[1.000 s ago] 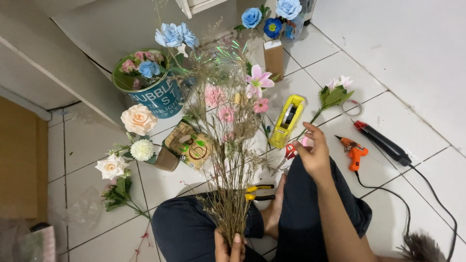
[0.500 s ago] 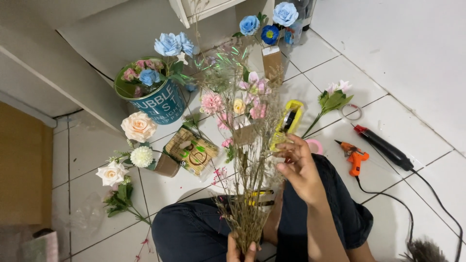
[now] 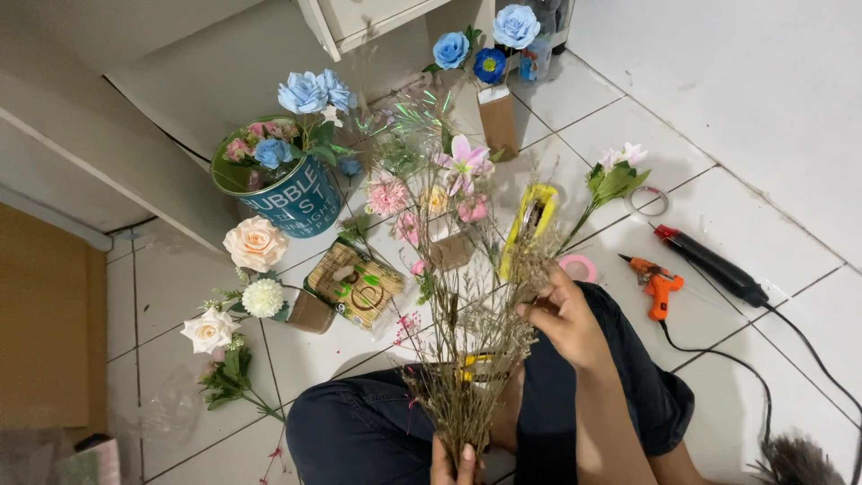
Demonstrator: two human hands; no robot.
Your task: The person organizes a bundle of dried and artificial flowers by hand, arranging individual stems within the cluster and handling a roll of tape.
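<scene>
Left hand [image 3: 453,460] grips the dried-stem bunch [image 3: 476,359]; right hand [image 3: 566,316] seemingly pinches its sprigs.

A teal lettered tin bucket [image 3: 289,199] stands beside a clear-wrapped straw packet [image 3: 356,284].

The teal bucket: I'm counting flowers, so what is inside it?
Inside the teal bucket stand blue roses and small pink blooms among green leaves. Their stems and the bucket's bottom are covered.

Two hands are in view, a left hand [image 3: 453,460] and a right hand [image 3: 564,316]. There are two glue guns, one small orange [image 3: 655,282] and one long black-and-red [image 3: 709,266]. One teal metal bucket [image 3: 292,193], one yellow tape dispenser [image 3: 530,224] and one pink tape roll [image 3: 579,267] lie nearby.
</scene>
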